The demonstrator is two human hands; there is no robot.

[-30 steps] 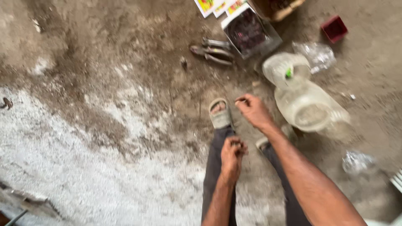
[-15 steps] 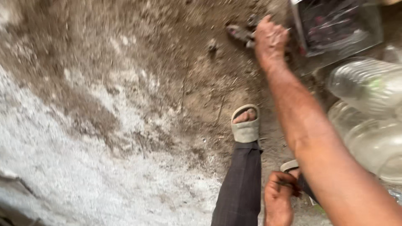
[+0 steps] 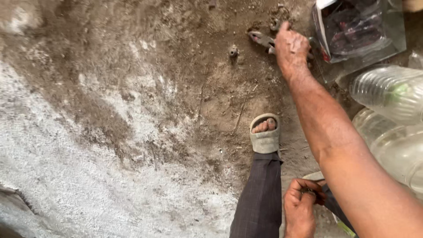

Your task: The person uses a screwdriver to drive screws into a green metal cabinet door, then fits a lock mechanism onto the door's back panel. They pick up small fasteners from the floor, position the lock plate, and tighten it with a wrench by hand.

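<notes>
My right hand (image 3: 291, 46) reaches far forward over the dirty ground and closes on a pair of pliers (image 3: 261, 39) lying near a clear plastic box. The pliers' jaw end sticks out to the left of my fingers. My left hand (image 3: 300, 207) stays low by my knee, curled around a small dark object that I cannot make out. My left foot in a grey sandal (image 3: 265, 136) rests on the ground between the two hands, with the dark trouser leg (image 3: 260, 198) below it.
A clear plastic box (image 3: 359, 33) with dark contents sits at the top right. Large clear plastic bottles (image 3: 390, 119) lie along the right edge. A small metal nut-like part (image 3: 233, 51) lies on the soil left of the pliers. Pale gritty concrete (image 3: 66, 176) covers the left.
My right hand moved from near my foot forward to the pliers and settled onto them. The view shifted closer to the ground. My left hand stayed by my knee.
</notes>
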